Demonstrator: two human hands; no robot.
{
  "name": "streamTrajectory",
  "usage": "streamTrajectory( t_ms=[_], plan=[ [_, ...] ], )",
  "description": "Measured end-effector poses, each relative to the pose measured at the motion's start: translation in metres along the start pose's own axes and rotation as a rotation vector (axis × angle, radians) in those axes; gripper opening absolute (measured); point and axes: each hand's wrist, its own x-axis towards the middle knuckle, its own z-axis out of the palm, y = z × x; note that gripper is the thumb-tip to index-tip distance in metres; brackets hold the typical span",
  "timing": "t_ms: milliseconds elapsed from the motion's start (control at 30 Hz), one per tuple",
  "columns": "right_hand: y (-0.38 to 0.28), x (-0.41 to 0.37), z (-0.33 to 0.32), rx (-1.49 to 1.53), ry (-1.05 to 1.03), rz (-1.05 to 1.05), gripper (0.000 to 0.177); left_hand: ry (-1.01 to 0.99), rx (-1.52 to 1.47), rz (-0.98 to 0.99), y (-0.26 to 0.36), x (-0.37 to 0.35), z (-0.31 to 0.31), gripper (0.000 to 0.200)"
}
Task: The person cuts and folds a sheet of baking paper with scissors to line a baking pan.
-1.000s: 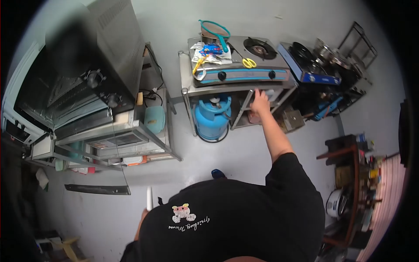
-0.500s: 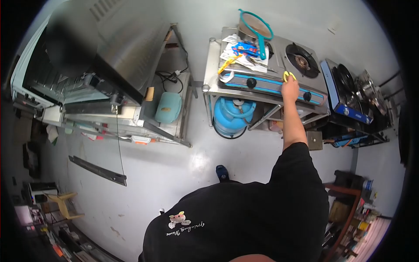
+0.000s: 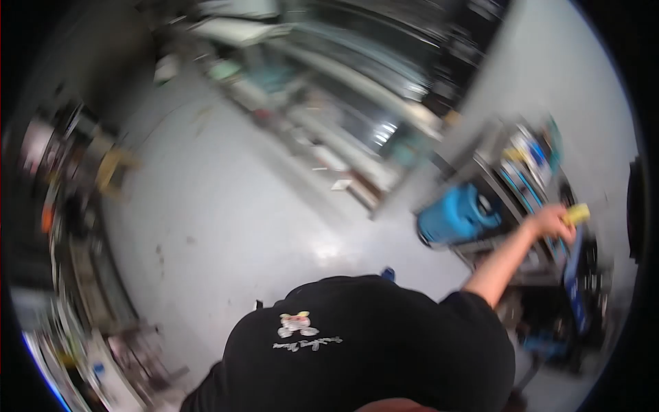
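My right hand (image 3: 551, 223) is stretched out to the right, closed around the yellow-handled scissors (image 3: 578, 214). Motion smears them, and their blades cannot be made out. Hand and scissors are by the gas stove (image 3: 519, 187), whose blue front strip shows behind my forearm. On the stove's far end lie a blue packet (image 3: 537, 155) and some white paper, with a teal-rimmed strainer (image 3: 554, 137) beside them. My left hand is out of view.
A blue gas cylinder (image 3: 458, 216) stands on the floor under the stove. A second, blue-sided stove (image 3: 574, 278) is to the right. Metal racks (image 3: 329, 75) with a large oven run across the back. A yellow stool (image 3: 113, 172) stands at left.
My view has swung left, so the stove now appears farther right and blurred. The scissors, at my fingers over the stove top before, are now in my right hand near the stove's right end.
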Motion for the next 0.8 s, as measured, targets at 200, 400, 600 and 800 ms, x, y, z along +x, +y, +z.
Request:
streamTrajectory(
  t_ms=[200, 400, 600, 800],
  plan=[
    [-0.209, -0.138, -0.024, 0.759, -0.606, 0.385, 0.023, 0.219, -0.333, 0.261, -0.009, 0.083, -0.075, 0.050],
    [-0.496, -0.313, -0.087, 1.408, -1.082, 0.303, 0.030, 0.252, -1.126, 0.473, 0.077, 0.064, -0.309, 0.056],
    [-0.788, -0.547, -0.232, 1.663, -1.986, 0.249, 0.007, 0.221, -1.584, 0.678, 0.067, 0.075, -0.499, 0.057],
    [-1.010, -0.698, -0.478, 1.711, -2.578, -0.415, 0.022, 0.436, -1.679, 0.679, 0.010, 0.118, -0.641, 0.055]
  ],
)
